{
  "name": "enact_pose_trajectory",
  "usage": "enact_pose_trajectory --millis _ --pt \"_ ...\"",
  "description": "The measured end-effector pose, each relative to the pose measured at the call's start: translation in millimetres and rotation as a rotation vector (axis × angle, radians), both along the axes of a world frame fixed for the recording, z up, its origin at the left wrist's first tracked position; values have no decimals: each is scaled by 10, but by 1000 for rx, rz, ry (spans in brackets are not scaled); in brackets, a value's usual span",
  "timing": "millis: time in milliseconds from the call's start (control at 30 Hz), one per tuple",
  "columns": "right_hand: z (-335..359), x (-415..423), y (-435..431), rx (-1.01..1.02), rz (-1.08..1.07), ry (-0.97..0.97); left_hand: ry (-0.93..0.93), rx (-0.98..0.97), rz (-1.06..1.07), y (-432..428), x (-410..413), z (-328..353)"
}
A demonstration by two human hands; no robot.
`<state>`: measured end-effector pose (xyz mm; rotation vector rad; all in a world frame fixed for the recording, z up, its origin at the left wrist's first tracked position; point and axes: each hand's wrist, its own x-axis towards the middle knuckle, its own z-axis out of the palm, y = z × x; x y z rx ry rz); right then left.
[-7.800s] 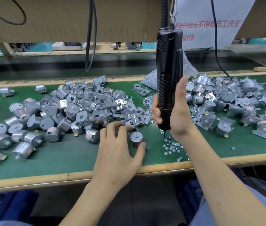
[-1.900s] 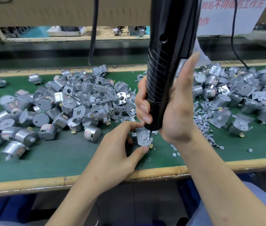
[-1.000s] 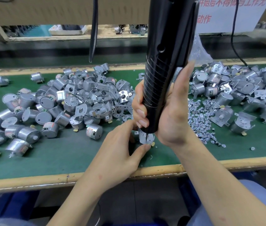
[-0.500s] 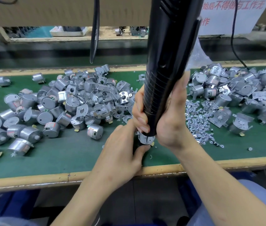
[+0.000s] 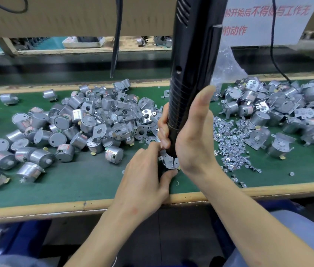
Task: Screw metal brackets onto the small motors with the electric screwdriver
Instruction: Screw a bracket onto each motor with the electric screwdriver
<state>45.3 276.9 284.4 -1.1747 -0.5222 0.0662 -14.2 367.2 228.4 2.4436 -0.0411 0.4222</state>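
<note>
Fastening is the step in hand, as we judge it. Our right hand [image 5: 192,139] closes its grip round the lower barrel of the black electric screwdriver [image 5: 192,74], with the fingers curled on the far side and the thumb lying straight up the near side. The tool stands nearly upright with its bit tip down on the bracket [image 5: 168,160]. Our left hand [image 5: 144,176] pinches that bracket and the motor under it between thumb and fingertips, near the front edge of the green tabletop [image 5: 75,180]. The motor itself is almost wholly hidden by the hand and the plate. The bit covers the screw, so we cannot tell whether it is seated.

The next move, we think, calls for firm downward pressure with the tool square to the plate and a tight left grip so the motor does not spin. After that comes a fresh screw from the heap of screws [image 5: 231,143] just right of our right wrist. Bare motors and loose brackets make up the left pile [image 5: 102,120]; the right pile [image 5: 279,110] holds motors with brackets on.

A white sign [image 5: 264,18] behind the tool carries red Chinese characters. We read "开始后不得做与工作无" and, below it, "的动作"; the rest is cut off. The small red-and-white motor labels are too small to read, and no brand shows on the screwdriver.
</note>
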Motion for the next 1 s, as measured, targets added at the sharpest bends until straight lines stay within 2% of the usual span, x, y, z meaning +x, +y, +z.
enact_pose_trajectory --millis 200,500,667,1000 --pt "142 193 -205 -35 26 -88 11 -25 -7 26 4 -75" --pt "10 368 -514 -144 26 -4 3 -9 -6 26 12 -100" --pt "-61 354 -571 -147 31 -6 -16 -93 12 22 41 -92" --pt "-100 368 -656 -135 -19 -6 -20 -121 40 24 54 -66"
